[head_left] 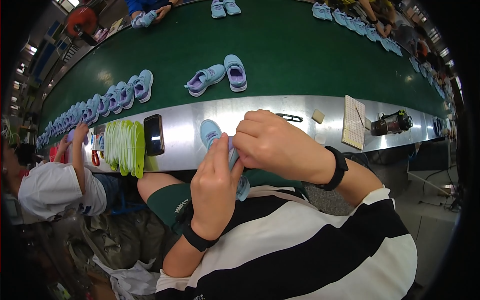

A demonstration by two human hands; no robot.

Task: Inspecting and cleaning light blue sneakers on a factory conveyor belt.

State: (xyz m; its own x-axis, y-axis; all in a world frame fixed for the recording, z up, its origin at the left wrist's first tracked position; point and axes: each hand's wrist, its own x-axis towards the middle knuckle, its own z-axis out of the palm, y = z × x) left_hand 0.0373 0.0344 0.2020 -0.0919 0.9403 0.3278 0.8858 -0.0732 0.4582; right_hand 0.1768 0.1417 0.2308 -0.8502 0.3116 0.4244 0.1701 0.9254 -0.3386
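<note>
A light blue shoe with lilac parts [233, 156] is between my hands, mostly hidden by the fingers. My left hand [214, 182] grips it from the left, fingers together and pointing away from me. Bent over its upper end, my right hand [265, 139] has its fingers closed in a pinch at the lilac edge; the exact spot pinched is hidden. Just beyond my left fingertips, another light blue shoe [210, 131] rests on the metal ledge, toe pointing away. A matching pair stands on the green surface farther out: one shoe tilted [206, 80], the other upright [235, 73].
On the metal ledge [185, 120] are a phone [154, 135], bundled yellow-green laces [120, 145], red-handled scissors [95, 157], a pale block [318, 116], a notepad [353, 125] and a dark bottle [391, 123]. Shoes line the green table [175, 50]. Co-workers sit left and across.
</note>
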